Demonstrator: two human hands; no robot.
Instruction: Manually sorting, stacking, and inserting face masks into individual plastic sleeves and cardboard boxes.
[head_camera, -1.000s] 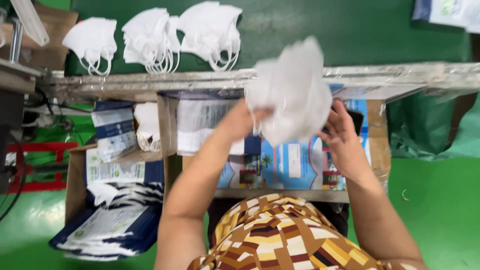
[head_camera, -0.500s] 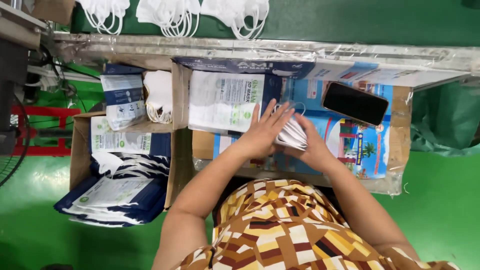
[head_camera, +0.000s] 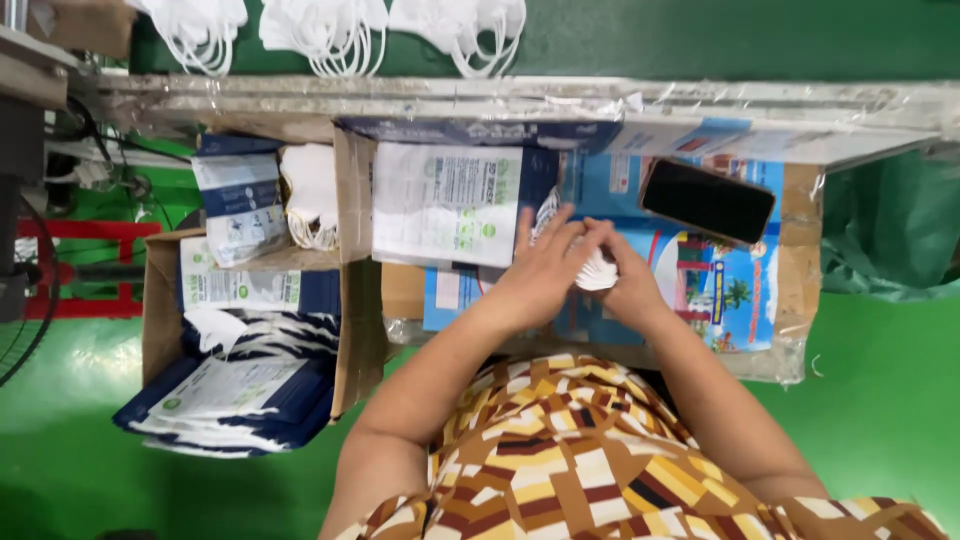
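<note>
Currently, by label:

Left hand: laid flat, fingers spread, pressing down on a small stack of white masks; palm over the stack rather than curled around it.

Right hand: closed against the stack's right side, pinching the folded masks from below and beside; touching the left hand's fingertips.

Masks in hand: folded flat, squeezed between both hands, just above the printed blue sheet covering the work surface, beside the open edge of a white-and-blue pouch.

Pouch: lying flat, mouth toward the hands; masks at its edge, not clearly inside, so insertion judged barely begun.

Phone: dark, face up, right of the hands, apart from them.

Loose masks: three white bunches with ear loops hanging, on the far green surface beyond the plastic-wrapped rail; seemingly not yet packed.

Cardboard box: left of the hands, holding flat pouches; more blue-and-white pouches piled at its near end, whether filled or empty not discernible.

Progress, as a judgement: one stack gathered and flattened, bagging under way; sealing and the far bunches left.
</note>
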